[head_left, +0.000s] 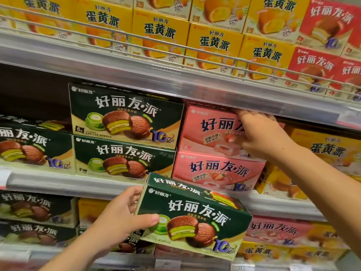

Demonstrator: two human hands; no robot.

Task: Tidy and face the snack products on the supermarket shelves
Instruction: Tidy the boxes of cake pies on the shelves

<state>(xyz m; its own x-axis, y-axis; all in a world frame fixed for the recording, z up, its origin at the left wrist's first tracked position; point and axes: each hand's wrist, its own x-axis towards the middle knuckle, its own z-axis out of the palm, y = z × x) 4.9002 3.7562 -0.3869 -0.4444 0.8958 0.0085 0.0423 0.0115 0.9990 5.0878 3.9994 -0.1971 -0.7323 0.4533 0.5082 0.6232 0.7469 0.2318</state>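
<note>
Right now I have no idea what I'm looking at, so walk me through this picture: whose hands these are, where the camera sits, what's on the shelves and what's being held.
There is no machine here: a person wears a camera on the head, looking forward and down at their own two bare hands while facing supermarket shelves.

The left hand grips a dark green cardboard box of chocolate-coated pies, held off the shelf and tilted.

The right hand reaches up and holds the upper pink cardboard pie box, which sits on a second pink box.

Beside these stand two stacked dark green boxes. The shelf above carries yellow cardboard boxes and red boxes behind a thin wire rail. More green, pink and yellow boxes fill the blurred shelf below.
</note>
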